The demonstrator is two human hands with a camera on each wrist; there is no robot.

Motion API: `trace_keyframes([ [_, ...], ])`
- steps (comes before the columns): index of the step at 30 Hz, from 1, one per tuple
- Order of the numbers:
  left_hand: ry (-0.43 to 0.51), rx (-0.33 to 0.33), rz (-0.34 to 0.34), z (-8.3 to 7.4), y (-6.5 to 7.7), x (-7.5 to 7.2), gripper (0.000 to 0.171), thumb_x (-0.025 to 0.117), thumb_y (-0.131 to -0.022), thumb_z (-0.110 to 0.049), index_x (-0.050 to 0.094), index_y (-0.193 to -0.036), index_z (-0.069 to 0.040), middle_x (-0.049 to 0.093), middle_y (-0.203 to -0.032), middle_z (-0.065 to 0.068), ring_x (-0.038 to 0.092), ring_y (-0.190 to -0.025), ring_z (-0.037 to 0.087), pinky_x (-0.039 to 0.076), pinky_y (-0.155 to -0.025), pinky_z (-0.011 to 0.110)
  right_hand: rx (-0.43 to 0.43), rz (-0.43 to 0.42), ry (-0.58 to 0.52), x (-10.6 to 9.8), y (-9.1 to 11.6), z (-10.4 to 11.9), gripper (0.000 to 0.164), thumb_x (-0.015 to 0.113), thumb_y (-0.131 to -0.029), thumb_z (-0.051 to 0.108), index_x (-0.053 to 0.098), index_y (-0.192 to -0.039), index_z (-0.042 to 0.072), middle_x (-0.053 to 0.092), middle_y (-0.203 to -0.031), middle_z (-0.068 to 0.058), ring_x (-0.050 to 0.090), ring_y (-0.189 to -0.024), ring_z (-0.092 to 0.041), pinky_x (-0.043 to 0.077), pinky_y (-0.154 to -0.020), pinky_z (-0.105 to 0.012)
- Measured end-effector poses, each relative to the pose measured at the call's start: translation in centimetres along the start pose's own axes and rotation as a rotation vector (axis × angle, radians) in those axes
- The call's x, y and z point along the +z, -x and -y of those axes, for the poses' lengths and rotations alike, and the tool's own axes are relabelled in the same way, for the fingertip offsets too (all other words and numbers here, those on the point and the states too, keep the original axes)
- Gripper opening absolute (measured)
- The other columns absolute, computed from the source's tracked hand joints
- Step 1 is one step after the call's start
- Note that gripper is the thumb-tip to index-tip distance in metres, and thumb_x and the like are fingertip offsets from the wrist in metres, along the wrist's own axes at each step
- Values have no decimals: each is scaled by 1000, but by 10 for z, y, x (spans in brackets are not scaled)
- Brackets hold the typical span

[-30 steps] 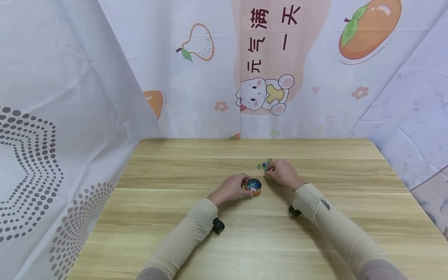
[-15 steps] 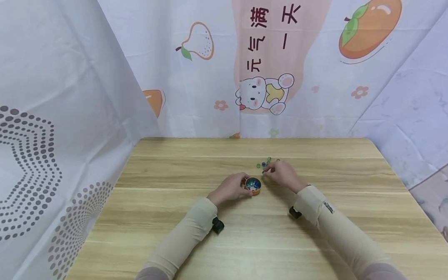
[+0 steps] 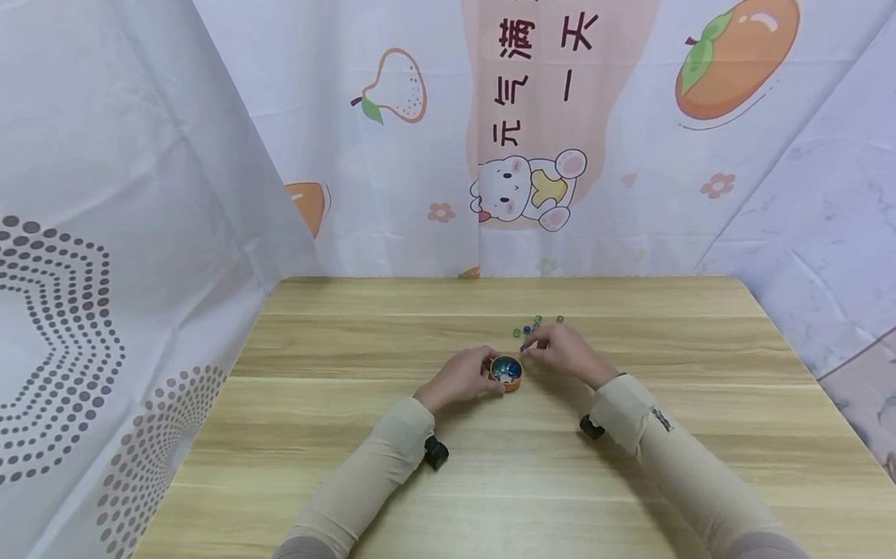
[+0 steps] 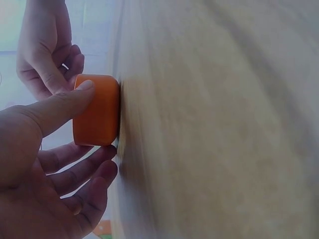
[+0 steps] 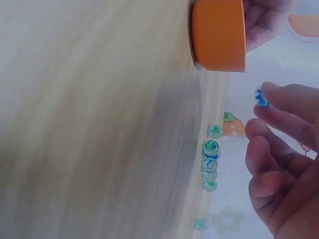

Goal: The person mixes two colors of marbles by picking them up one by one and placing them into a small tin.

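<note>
A small round orange tin (image 3: 507, 385) stands on the table with blue and green glass marbles inside. My left hand (image 3: 463, 375) holds it from the left, thumb on the near side and fingers around the far side; the orange wall (image 4: 97, 112) fills the grip in the left wrist view. My right hand (image 3: 567, 353) pinches a blue-and-clear marble (image 5: 261, 97) between thumb and forefinger, just right of the tin and apart from it. Behind that hand lie several loose marbles (image 3: 527, 330), mostly green, some blue.
The wooden table (image 3: 389, 315) ends at a printed curtain (image 3: 399, 190) at the back. One green marble (image 3: 560, 319) lies apart, farther right than the others. A second patterned sheet (image 3: 150, 159) hangs along the left side.
My right hand has picked a blue marble from the loose group and drawn it slightly towards the tin. The lone green marble shows clearly now. My left hand and the tin have stayed put.
</note>
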State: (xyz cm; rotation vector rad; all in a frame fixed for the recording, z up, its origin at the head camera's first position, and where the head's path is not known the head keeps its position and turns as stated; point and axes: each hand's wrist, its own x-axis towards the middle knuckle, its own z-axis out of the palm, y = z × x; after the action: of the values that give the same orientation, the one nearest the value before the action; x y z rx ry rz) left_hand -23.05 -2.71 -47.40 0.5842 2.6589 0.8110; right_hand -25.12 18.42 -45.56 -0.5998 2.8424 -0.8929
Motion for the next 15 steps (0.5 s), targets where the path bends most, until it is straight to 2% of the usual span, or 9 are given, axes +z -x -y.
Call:
trace_keyframes([
  [8, 16, -1, 3, 0, 0, 0, 54, 72, -75, -35, 52, -121, -16, 60, -106, -2, 56, -95, 11, 46, -84, 29, -45, 5, -9, 2, 3, 1, 10, 65, -82, 21, 71, -88, 16, 63, -73, 1, 51, -63, -9, 43, -53, -23],
  [15, 24, -2, 3, 2, -2, 1, 54, 72, -74, -35, 52, -120, -17, 60, -104, -3, 55, -94, 10, 45, -83, 29, -40, 44, -21, 4, 6, 6, 11, 63, -83, 20, 71, -91, 16, 61, -73, 1, 50, -64, -9, 42, -55, -23],
])
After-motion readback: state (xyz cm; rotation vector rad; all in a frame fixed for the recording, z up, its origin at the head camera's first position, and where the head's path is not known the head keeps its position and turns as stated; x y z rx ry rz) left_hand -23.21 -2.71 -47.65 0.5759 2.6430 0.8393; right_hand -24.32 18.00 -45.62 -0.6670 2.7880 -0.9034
